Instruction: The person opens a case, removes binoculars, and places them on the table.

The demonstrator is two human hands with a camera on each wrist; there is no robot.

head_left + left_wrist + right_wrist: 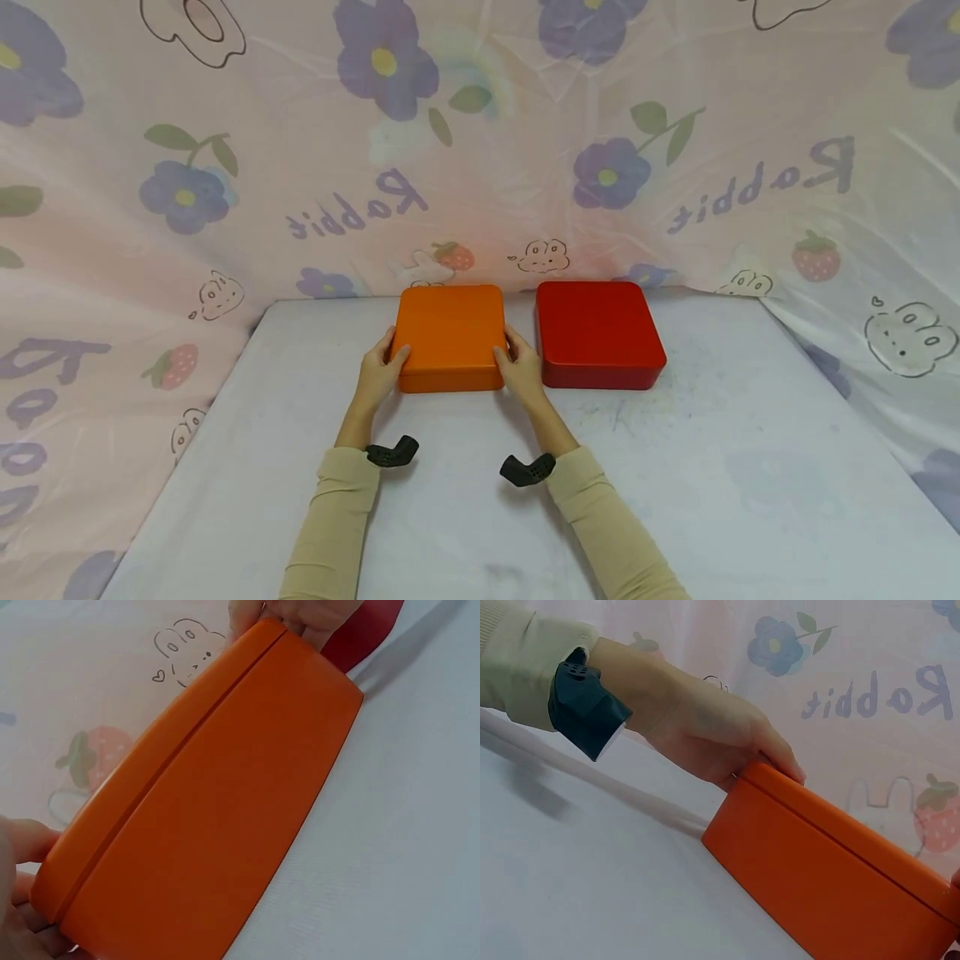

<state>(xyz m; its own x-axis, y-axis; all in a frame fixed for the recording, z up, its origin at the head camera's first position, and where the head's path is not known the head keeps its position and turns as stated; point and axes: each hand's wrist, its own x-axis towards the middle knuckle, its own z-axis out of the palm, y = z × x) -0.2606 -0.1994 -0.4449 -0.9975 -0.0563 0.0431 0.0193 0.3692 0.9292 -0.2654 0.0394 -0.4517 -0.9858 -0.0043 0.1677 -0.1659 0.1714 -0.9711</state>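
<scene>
An orange box (450, 329) with rounded corners sits near the far side of the table. A seam below its top shows a lid fitted on it in the left wrist view. My left hand (378, 372) grips the box's left side, thumb on the top edge and fingers against the side wall. On the opposite side my right hand (521, 367) holds it the same way, its thumb at the near right corner. The left hand (712, 727) also shows in the right wrist view. Fingers under or behind the box are partly hidden.
A red box (600, 329) of similar shape stands just right of the orange one, close to my right hand. Both rest on a white-covered table (465, 533). Behind it hangs a patterned cloth (480, 150) with flowers and rabbits, meeting the table's back edge.
</scene>
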